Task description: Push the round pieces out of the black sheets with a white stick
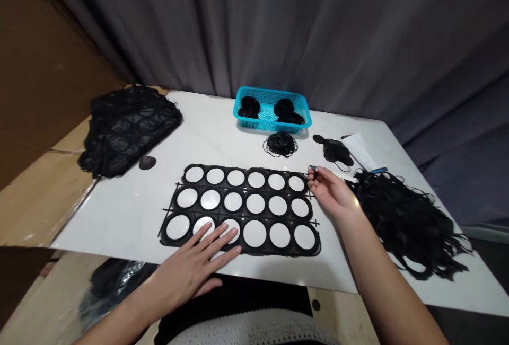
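Observation:
My left hand (194, 266) lies flat, fingers spread, on the near edge of a black sheet cut with round openings (238, 169), which shows the white table through three rows of holes. My right hand (332, 192) sits at the sheet's far right corner. Its thumb and fingertips pinch a small bluish object (313, 168), too small to identify. A heap of thin black loops (409, 223) lies just right of that hand, not touched by it.
A white table (131, 218) carries a teal plastic basket (272, 110) holding black coils, a loose black coil (280, 144), a small black bundle (334, 151), a white paper (360, 151), a dark disc (147, 162) and a stack of black cut sheets (129, 132). Grey curtains hang behind.

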The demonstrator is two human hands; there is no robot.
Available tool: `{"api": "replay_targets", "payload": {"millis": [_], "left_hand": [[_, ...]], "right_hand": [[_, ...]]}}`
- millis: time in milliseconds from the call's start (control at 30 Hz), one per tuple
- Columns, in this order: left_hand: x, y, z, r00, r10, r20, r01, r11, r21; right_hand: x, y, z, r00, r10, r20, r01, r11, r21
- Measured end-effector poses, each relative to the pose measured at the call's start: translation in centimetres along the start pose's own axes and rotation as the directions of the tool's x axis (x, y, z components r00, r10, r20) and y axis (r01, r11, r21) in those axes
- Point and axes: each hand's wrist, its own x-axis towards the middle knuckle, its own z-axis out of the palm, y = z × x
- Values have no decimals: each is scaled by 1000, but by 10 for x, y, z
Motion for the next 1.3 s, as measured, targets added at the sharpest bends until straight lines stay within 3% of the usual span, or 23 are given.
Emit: {"api": "replay_targets", "payload": {"millis": [200, 300, 433, 533, 700, 800, 900, 933, 1000, 1067, 1100, 1167, 1300], "left_hand": [[-27, -5, 0, 999, -40, -19, 40, 999, 15], [-47, -8, -1, 988, -92, -121, 92, 996, -6], [-76, -14, -2, 925, -223, -307, 215, 975, -60], [-92, -17, -2, 886, -277, -372, 269, 960, -74], [-100, -25, -2, 835, -353, -422, 334, 935, -121], [-84, -29, -7, 782, -423, -458, 341, 905, -255], [-46, -32, -20, 717, -586, -377, 331, 763, -556], [-31, -32, -26, 722, -632, -283, 311, 661, -682], [0, -30, -37, 782, -615, -106, 183, 389, -903], [26, -29, -46, 855, -516, 59, 144, 126, -982], [35, -28, -50, 873, -474, 114, 150, 40, -988], [49, -28, -56, 878, -452, 155, 159, -30, -987], [59, -29, -71, 832, -553, 48, 87, 45, -995]], "right_hand": [[0, 0, -6, 1000, 4, 18, -4, 999, -42], [-2, -3, -7, 1000, 23, 7, -22, 999, -50], [-8, -7, -4, 998, 7, -58, -11, 998, -64], [-13, -6, 2, 995, -38, -89, 26, 990, -135], [-28, 3, 26, 998, -5, 68, 25, 955, -295], [-44, 19, 51, 971, 120, 206, -47, 944, -328], [-64, 39, 83, 875, 299, 381, -165, 924, -344], [-71, 46, 94, 821, 356, 447, -204, 913, -352], [-83, 56, 112, 713, 438, 548, -274, 893, -356], [-92, 61, 126, 639, 455, 620, -304, 890, -340], [-95, 61, 130, 618, 447, 647, -303, 894, -329], [-99, 57, 134, 595, 420, 685, -278, 908, -315], [-104, 46, 131, 615, 364, 699, -192, 929, -315]]}}
